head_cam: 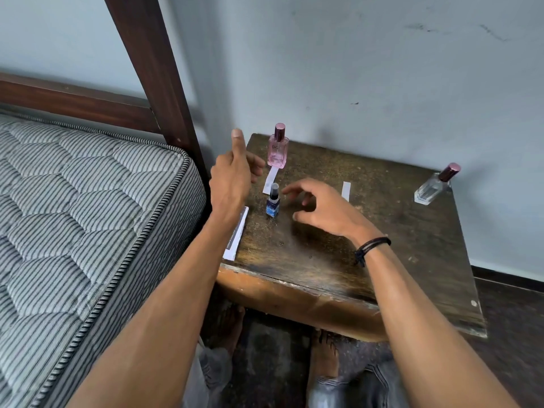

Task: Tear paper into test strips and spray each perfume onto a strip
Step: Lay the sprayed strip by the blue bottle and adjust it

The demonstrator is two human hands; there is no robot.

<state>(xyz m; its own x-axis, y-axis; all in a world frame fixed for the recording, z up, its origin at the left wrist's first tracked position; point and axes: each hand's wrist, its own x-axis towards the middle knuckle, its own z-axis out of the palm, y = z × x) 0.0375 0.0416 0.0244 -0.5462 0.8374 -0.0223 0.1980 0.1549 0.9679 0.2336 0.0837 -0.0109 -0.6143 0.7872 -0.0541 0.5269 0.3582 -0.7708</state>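
The small blue spray bottle with a dark cap (pixel 273 205) stands just left of the open, empty right hand (pixel 321 208). It looks light and tippy, so grip its middle.

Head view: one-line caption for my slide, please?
Left hand and right hand hover empty beside the blue spray bottle on the wooden table, with pink bottle, clear bottle and paper strips nearby.

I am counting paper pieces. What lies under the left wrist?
A white paper sheet on the table edge; the left wrist covers part of its far end, so its full length is hidden.
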